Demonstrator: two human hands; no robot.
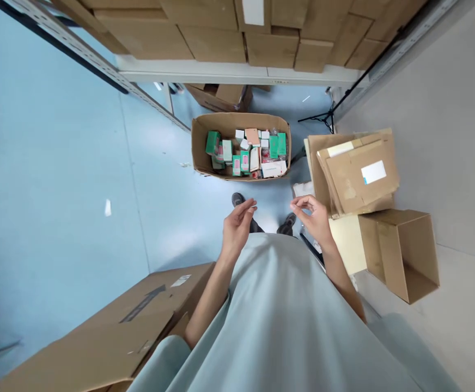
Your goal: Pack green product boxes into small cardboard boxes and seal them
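Observation:
My left hand [236, 227] is held in front of my body with the thumb and fingers drawn together at the tips. Facing it from the other side, my right hand [314, 218] has its fingers bent and pinched towards the thumb. I see nothing between the fingertips of either hand, and a gap separates the two hands. Beyond them on the floor stands an open cardboard box [197, 147]. It contains several small packages, among them green boxes [213, 142], white boxes [274, 169] and an orange-pink box [253, 136].
A shelf [237, 72] loaded with cardboard boxes [213, 43] spans the far side. Flattened cardboard [355, 185] and an open empty carton [401, 253] are at the right. A large carton [139, 310] stands at the lower left. A black tripod [330, 113] is near the wall.

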